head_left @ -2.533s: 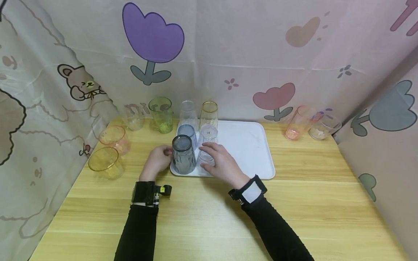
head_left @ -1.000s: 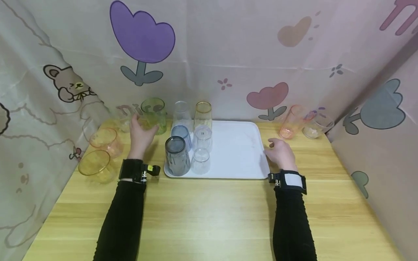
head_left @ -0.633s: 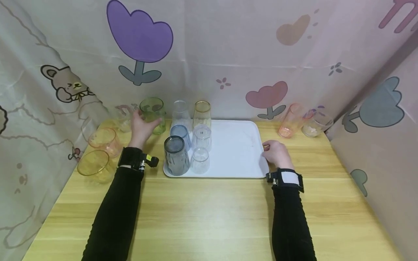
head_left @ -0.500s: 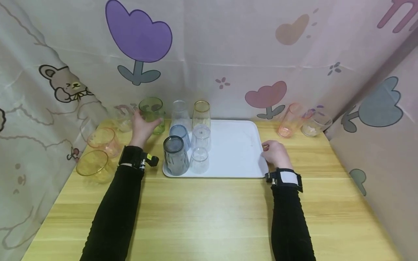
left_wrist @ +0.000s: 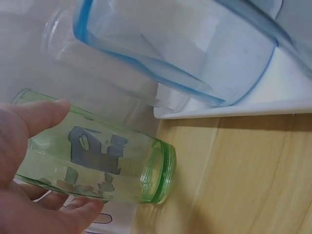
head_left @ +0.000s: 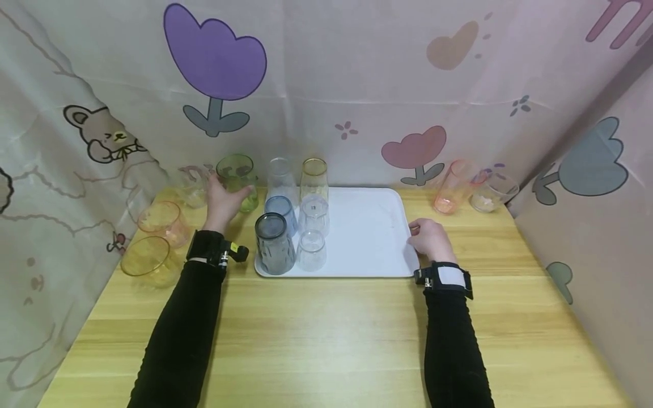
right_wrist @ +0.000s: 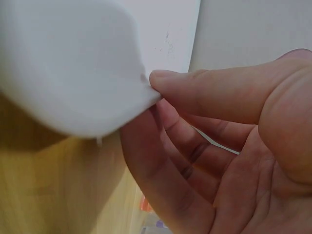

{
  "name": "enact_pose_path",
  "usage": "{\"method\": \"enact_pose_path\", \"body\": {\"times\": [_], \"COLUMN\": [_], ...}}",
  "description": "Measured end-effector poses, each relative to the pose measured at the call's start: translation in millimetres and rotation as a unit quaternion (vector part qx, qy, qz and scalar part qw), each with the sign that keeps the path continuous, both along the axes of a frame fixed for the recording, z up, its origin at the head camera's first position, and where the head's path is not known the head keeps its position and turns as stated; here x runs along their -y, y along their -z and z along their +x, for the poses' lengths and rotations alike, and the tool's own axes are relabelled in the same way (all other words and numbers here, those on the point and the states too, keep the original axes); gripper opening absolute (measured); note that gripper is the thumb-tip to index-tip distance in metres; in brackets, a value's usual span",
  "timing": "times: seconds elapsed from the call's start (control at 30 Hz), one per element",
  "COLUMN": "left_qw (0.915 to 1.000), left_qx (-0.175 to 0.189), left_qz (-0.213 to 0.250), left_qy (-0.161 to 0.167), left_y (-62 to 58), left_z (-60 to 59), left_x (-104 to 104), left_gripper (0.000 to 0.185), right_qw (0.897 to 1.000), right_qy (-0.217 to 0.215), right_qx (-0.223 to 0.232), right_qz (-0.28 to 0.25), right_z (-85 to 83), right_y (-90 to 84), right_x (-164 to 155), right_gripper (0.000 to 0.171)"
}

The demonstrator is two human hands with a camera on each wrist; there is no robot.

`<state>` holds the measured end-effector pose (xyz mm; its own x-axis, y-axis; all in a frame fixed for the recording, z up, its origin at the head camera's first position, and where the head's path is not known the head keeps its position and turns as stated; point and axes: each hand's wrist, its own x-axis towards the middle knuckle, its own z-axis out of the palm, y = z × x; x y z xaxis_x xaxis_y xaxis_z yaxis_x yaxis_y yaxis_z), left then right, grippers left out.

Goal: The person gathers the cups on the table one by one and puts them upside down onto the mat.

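Note:
In the head view my left hand (head_left: pixel 222 202) is at a green glass (head_left: pixel 236 170) that stands at the back, left of the tray. The left wrist view shows my thumb on one side of that green glass (left_wrist: pixel 97 151) and my fingers curled along the other. My right hand (head_left: pixel 432 241) pinches the right edge of a white tray (head_left: pixel 367 232); in the right wrist view the tray rim (right_wrist: pixel 141 105) lies between thumb and forefinger. On the tray's left half stand a dark grey glass (head_left: pixel 275 243), a blue glass (head_left: pixel 282 212), a yellow-rimmed glass (head_left: pixel 314 178) and several clear ones.
Along the table's left edge stand a yellow glass (head_left: pixel 150 263), a pink glass (head_left: pixel 165 221) and a clear glass (head_left: pixel 191 190). A tilted pink glass (head_left: pixel 451 190) and a clear bowl-like glass (head_left: pixel 494 195) are at the back right. Patterned cloth (head_left: pixel 316 73) hangs behind the table.
My left hand has gone from beside the dark grey glass back to the green glass and closed round it. My right hand has left the clear glasses and taken the tray's right edge.

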<state>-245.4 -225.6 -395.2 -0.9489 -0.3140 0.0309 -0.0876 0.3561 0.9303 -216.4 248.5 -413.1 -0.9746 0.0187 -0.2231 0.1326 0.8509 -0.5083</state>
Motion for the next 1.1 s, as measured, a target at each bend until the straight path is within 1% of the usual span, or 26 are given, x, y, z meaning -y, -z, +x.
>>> {"method": "enact_pose_path", "body": {"times": [0.17, 0.27, 0.33, 0.43, 0.57, 0.63, 0.67, 0.77, 0.8, 0.9, 1.1], "left_qw": [0.9994, 0.9984, 0.9968, 0.9909, 0.9769, 0.9658, 0.9578, 0.9306, 0.9208, 0.8972, 0.8425], "left_qx": [-0.023, -0.027, -0.021, -0.025, -0.062, -0.081, -0.090, -0.103, -0.106, -0.110, -0.128], "left_qz": [0.026, 0.044, 0.067, 0.119, 0.191, 0.234, 0.261, 0.341, 0.366, 0.419, 0.519], "left_qy": [-0.007, -0.025, -0.039, -0.056, -0.073, -0.078, -0.079, -0.084, -0.085, -0.087, -0.068], "left_y": [-4.4, -10.5, -16.2, -24.8, -33.1, -35.3, -36.2, -39.3, -40.2, -43.5, -47.6], "left_z": [7.1, 11.8, 15.7, 22.0, 30.9, 35.2, 37.4, 44.9, 47.3, 54.4, 66.7], "left_x": [-1.9, -3.1, -4.6, -6.9, -9.2, -10.6, -11.6, -15.2, -16.6, -20.3, -27.4], "left_gripper": [0.102, 0.107, 0.108, 0.116, 0.106, 0.095, 0.089, 0.086, 0.086, 0.087, 0.097], "right_qw": [1.000, 1.000, 1.000, 1.000, 1.000, 1.000, 1.000, 1.000, 1.000, 1.000, 1.000], "right_qy": [-0.002, -0.002, -0.001, 0.001, -0.002, -0.001, -0.001, 0.002, 0.001, 0.002, 0.007], "right_qx": [0.008, 0.011, 0.011, 0.011, 0.012, 0.013, 0.013, 0.013, 0.013, 0.013, 0.023], "right_qz": [-0.001, 0.000, 0.000, 0.000, 0.001, 0.002, 0.003, 0.004, 0.004, 0.005, -0.001], "right_z": [-1.6, -1.2, -0.4, 0.7, 1.1, 0.9, 0.8, 0.6, 0.7, 0.7, 0.6], "right_y": [0.1, -1.3, -1.5, -2.6, -4.7, -4.7, -4.8, -3.9, -3.9, -3.9, -5.1], "right_x": [-1.5, -1.4, -0.7, 0.5, 1.0, 1.1, 1.2, 1.7, 1.6, 1.1, 1.9], "right_gripper": [0.045, 0.045, 0.045, 0.045, 0.045, 0.045, 0.045, 0.045, 0.045, 0.045, 0.046]}}
